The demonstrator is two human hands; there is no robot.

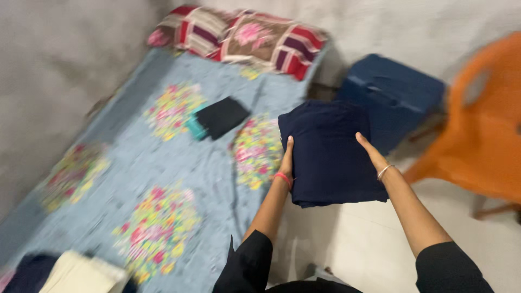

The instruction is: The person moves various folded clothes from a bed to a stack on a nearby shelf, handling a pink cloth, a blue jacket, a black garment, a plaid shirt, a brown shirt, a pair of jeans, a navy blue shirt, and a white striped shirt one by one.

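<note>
Head view, read left to right. At the lower left corner of the bed [135, 163] — covered by a light blue sheet with bright floral patches — lies a small heap of clothes: a dark piece [30, 271] beside a cream piece [81, 274]. Farther up the sheet rests a black folded garment [222, 115] with a teal edge showing under it; a patterned pillow [239, 38] in red, brown and pink lies across the head of the bed.

Right of the bed's edge, the left hand [286, 157] and the right hand [370, 149] press flat against opposite sides of a folded navy garment [328, 154], which is held in the air above the pale floor [358, 244] — the grip is a two-palm clamp, fingers straight, not curled. Behind the garment stands a blue box-like stool [393, 95]; an orange plastic chair [477, 146] fills the right margin.

Judged step: the folded piece is being carried, not yet set down. Setting it anywhere would call for keeping both palms level so the folds do not slip, then lowering it flat before easing the hands away.
</note>
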